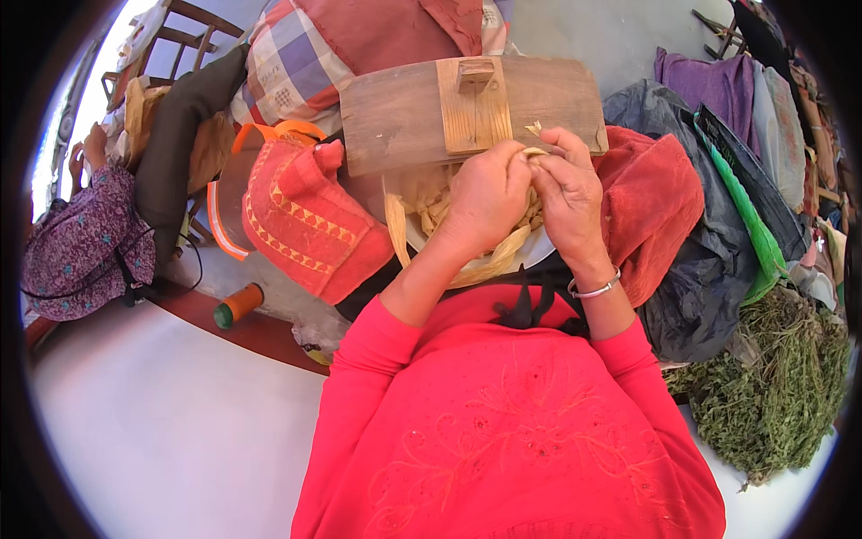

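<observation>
My left hand (488,196) and my right hand (573,187) meet at the near edge of a wooden board, with fingers pinched together. Between their fingertips is a pale yellow dried husk strip (535,152), its loose end (534,128) sticking up. A silvery bangle (594,286) circles my right wrist. Below the hands, a pale basin (537,249) sits at my lap, partly hidden by my arms. More pale dried strips (429,205) lie in it, and a long flat band (498,258) of the same material curves along its near side.
The wooden board (386,117) has a raised block (476,76). Red cloths (310,220) flank my lap. Black plastic bags (660,296) and dried green plants (772,395) lie right. A green-ended orange cylinder (240,305) lies left, near a person's patterned sleeve (94,234).
</observation>
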### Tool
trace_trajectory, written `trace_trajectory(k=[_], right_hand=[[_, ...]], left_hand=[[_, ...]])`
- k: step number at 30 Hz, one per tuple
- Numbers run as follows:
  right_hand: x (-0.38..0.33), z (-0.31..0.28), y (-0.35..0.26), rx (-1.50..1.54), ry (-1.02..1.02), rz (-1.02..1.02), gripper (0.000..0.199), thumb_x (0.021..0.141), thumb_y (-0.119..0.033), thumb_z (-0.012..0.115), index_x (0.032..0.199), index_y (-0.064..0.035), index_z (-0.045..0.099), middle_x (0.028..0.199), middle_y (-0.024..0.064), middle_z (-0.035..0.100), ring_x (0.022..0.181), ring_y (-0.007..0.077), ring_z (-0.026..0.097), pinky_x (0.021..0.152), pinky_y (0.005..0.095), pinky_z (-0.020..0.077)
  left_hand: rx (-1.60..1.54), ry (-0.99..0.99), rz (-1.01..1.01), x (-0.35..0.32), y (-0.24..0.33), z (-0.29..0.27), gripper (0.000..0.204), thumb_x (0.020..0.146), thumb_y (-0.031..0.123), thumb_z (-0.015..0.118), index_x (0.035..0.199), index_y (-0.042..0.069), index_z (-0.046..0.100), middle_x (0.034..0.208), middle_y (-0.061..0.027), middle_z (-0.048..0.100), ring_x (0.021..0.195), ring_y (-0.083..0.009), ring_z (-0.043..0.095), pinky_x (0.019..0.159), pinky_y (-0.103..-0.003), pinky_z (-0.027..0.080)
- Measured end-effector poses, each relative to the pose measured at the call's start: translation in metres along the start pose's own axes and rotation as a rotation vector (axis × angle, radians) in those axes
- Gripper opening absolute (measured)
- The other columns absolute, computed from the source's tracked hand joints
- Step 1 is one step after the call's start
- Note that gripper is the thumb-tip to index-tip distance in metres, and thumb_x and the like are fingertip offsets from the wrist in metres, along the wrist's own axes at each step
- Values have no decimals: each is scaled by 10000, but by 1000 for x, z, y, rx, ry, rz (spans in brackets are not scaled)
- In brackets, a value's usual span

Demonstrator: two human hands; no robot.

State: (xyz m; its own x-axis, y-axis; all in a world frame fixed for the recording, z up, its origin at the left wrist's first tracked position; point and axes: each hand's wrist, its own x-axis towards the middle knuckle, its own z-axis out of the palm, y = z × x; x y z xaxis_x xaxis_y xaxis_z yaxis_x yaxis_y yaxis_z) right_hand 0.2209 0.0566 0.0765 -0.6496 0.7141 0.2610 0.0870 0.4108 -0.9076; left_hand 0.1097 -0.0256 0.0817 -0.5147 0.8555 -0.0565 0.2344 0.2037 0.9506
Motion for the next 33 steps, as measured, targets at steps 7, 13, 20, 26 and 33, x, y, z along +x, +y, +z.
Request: trace_trajectory(k=[7, 13, 20, 26, 33], right_hand=[[11, 4, -1, 85, 125, 29, 53, 813, -8, 644, 847, 31, 659, 1077, 93, 576, 911, 158, 544, 796, 268, 446], [19, -8, 20, 660, 122, 461, 264, 922, -174, 604, 1119, 1, 619, 1127, 38, 564, 1005, 137, 531, 856, 247, 419], [46, -34, 3, 293, -517, 342, 255, 891, -191, 646, 1072, -11, 641, 878, 14, 606, 806, 76, 527, 731, 222, 453], [53, -40, 9, 491, -643, 559, 126, 854, -76, 654, 953, 2, 663, 747, 8, 629, 640, 56, 581, 584, 188, 469], [55, -6, 17, 391, -368, 511, 95, 892, -74, 612, 955, -29, 668, 724, -38, 577, 607, 35, 522, 565, 186, 443]], left_hand=[[-917, -172, -557, -34, -8, 1, 292, 976, 310, 481, 885, 52, 581, 652, 6, 504, 506, -59, 426, 403, -201, 262], [4, 66, 31, -47, -23, -20, 90, 912, 83, 572, 979, 27, 593, 709, -51, 572, 606, -168, 556, 526, -283, 423], [455, 15, 337, -19, 6, -30, 110, 859, 75, 626, 955, 42, 584, 788, -111, 599, 699, -282, 610, 590, -338, 473], [-258, -212, -74, -7, -10, -43, 70, 908, 93, 601, 948, 47, 567, 754, 26, 542, 684, -65, 506, 587, -221, 404], [-183, -215, -154, 22, -29, -77, 99, 935, 98, 537, 982, 20, 577, 806, 27, 554, 732, -39, 489, 649, -198, 410]])
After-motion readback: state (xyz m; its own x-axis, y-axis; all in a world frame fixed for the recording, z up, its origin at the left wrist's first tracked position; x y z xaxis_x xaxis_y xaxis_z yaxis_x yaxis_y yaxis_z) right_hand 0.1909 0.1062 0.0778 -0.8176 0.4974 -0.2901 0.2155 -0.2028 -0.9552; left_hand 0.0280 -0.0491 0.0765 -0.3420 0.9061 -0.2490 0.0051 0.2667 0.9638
